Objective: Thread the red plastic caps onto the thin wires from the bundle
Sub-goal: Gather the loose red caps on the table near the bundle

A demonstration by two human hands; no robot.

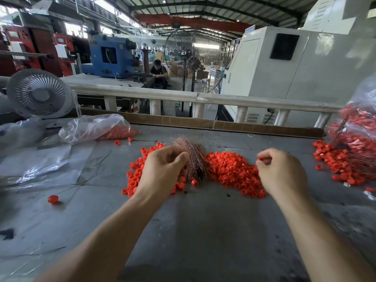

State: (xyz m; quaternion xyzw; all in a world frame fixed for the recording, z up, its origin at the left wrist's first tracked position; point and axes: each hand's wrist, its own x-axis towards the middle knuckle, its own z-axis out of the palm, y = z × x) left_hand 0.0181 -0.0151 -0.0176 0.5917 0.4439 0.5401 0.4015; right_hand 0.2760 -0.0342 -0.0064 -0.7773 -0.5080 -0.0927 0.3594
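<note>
A bundle of thin copper-coloured wires (pixel 193 157) lies on the grey table (pixel 203 220), fanned out across a pile of red plastic caps (pixel 232 171). My left hand (pixel 162 171) rests beside the bundle's left edge with curled fingers touching the wires; whether it pinches a wire I cannot tell. My right hand (pixel 281 171) hovers over the right end of the pile and pinches a single red cap (pixel 259 159) between thumb and forefinger. More caps (pixel 135 176) lie under and left of my left hand.
A clear bag of red caps (pixel 97 129) lies at the back left beside a small white fan (pixel 38 93). A large bag of caps threaded on wires (pixel 356 139) fills the right edge. One cap on a wire (pixel 53 199) lies at left, near plastic sheeting (pixel 40 165).
</note>
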